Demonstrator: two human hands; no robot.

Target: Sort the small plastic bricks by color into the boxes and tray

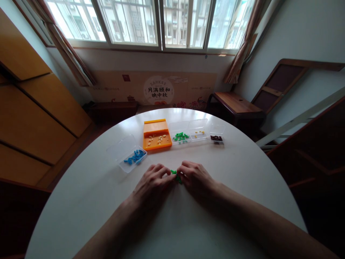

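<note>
Near the middle of the white round table, both hands meet at a small cluster of green toy bricks. My left hand has its thumb and fingers closed on the left side of the cluster. From the right, my right hand pinches the same green bricks. The fingers cover part of the cluster, so its full shape is hidden. Beyond the hands, a clear box holds loose green bricks.
An open clear box with blue pieces lies left of an orange box holding cream pieces. Farther right are yellow pieces in a clear box and dark brown pieces in a small one. A wooden stool stands behind.
</note>
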